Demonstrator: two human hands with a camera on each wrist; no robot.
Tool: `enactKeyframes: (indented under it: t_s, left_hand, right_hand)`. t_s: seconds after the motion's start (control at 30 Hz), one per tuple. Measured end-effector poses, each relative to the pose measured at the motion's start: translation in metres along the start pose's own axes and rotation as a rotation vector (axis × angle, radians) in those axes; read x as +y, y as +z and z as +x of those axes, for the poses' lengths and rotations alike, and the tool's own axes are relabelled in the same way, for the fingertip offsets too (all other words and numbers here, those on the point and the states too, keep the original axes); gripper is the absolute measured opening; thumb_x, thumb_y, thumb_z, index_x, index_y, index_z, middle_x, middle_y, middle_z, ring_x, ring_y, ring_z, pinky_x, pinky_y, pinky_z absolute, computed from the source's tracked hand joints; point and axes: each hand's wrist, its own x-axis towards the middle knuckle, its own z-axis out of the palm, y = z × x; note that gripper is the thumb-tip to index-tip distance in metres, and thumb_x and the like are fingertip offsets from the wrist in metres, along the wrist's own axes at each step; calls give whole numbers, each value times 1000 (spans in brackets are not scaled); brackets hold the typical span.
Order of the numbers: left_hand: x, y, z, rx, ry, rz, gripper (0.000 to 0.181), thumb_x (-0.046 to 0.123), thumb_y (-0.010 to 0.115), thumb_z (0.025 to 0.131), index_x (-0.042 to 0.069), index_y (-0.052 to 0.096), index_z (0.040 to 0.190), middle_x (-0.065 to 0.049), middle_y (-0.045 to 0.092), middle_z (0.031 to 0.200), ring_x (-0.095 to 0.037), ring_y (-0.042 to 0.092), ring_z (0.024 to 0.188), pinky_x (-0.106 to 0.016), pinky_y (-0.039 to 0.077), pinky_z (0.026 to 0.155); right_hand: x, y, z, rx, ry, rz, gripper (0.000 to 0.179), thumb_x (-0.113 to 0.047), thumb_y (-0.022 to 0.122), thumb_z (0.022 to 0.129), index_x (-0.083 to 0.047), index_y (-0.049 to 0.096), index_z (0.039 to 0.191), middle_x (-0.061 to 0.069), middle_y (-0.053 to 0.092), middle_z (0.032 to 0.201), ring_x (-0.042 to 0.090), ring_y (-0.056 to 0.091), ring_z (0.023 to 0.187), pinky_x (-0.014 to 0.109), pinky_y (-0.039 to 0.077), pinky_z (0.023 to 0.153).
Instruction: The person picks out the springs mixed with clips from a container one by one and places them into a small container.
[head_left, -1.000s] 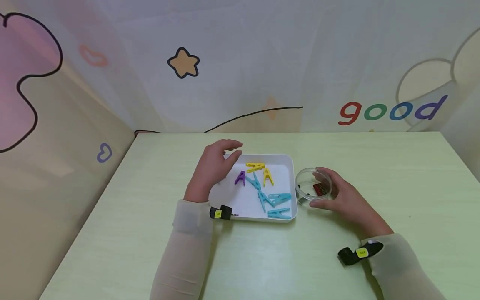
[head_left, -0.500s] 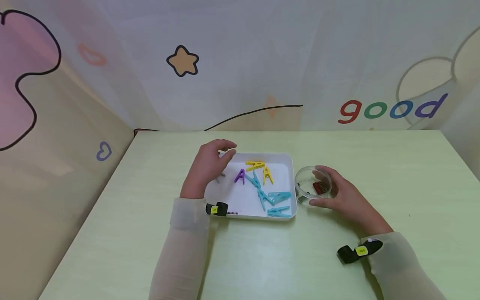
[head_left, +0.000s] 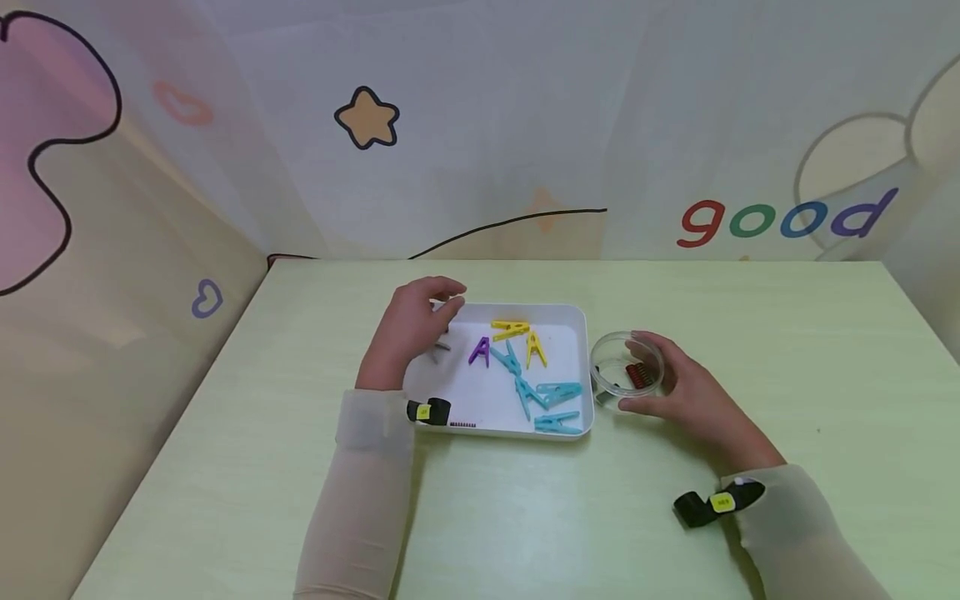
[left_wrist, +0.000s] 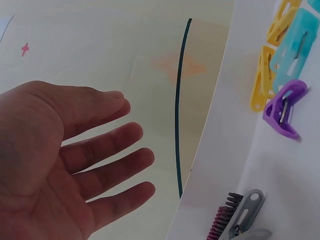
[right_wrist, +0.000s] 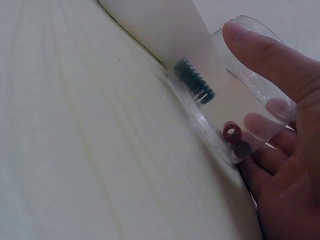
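My left hand hovers over the left side of a white tray, its fingers loosely bent around nothing. Below it lie a grey clothespin and a dark red coil spring, partly hidden by the hand in the head view. Purple, yellow and light blue clothespins are spread across the tray. My right hand grips a clear round container from its right side, thumb near the rim. Inside the container are a dark green spring and a red spring.
The container stands right beside the tray's right wall. Another small dark spring lies along the tray's front wall, next to the left wrist camera. A pale green table carries everything, with a printed cloth rising behind it.
My left hand has drifted left over the tray, uncovering part of the grey clothespin and more of the front spring. The right hand keeps its grip on the container in the same place.
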Motion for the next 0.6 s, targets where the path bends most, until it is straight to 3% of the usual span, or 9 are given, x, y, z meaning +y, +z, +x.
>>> enactKeyframes:
  t_s: [0.3,0.47,0.6]
  left_hand:
    - [0,-3,8,-122,6,86,30,25,59,96,15,65,124,-3,66,119,-21,61,106,-37,54,89]
    - [-2,-6,13,-185,38,178,28,20,60,95,11,67,121,-6,68,115,-21,62,100,-34,56,84]
    - [-4,-10,17,-238,26,266,28,17,59,95,9,66,121,-8,67,112,-22,61,99,-35,54,88]
  right_hand:
    - [0,-2,0,5,2,-10,102,-52,79,74,-31,19,154,6,37,156,36,30,144,62,30,111]
    - [1,-2,-1,-6,0,5,101,-48,79,75,-30,18,154,6,35,156,35,29,145,61,29,111]
    - [0,0,0,-9,-5,5,100,-46,80,76,-30,19,153,7,36,156,35,30,144,61,31,111]
